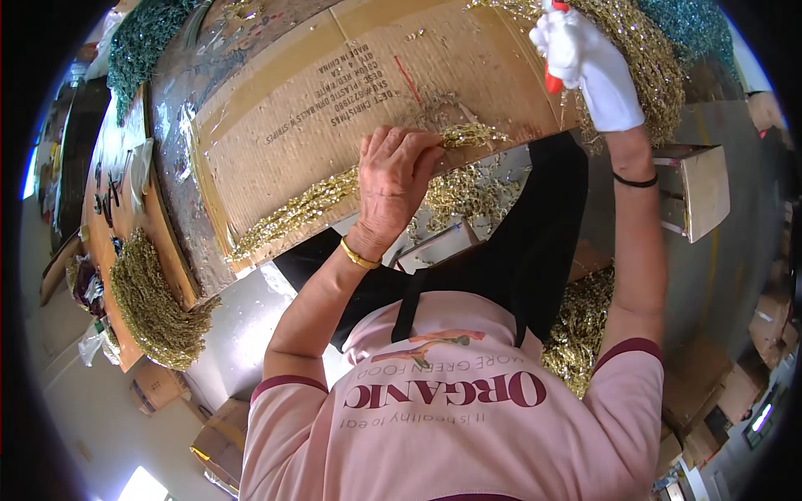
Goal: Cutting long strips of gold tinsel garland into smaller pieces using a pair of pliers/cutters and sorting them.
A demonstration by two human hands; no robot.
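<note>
A bundle of gold glitter strands lies along the near edge of a flat cardboard sheet. Wearing a yellow bangle, my left hand is closed round it, and a short end sticks out to the right of the fingers. Up at the right, my right hand, in a white glove, is closed on a red-handled tool; its working end cannot be made out. The gloved hand is beside a big heap of gold strands.
Teal glitter strands lie at the far left, with more teal strands at the far right. Gold strands hang off a wooden board at the left. A small stool stands at the right. Gold scraps lie below the sheet's edge.
</note>
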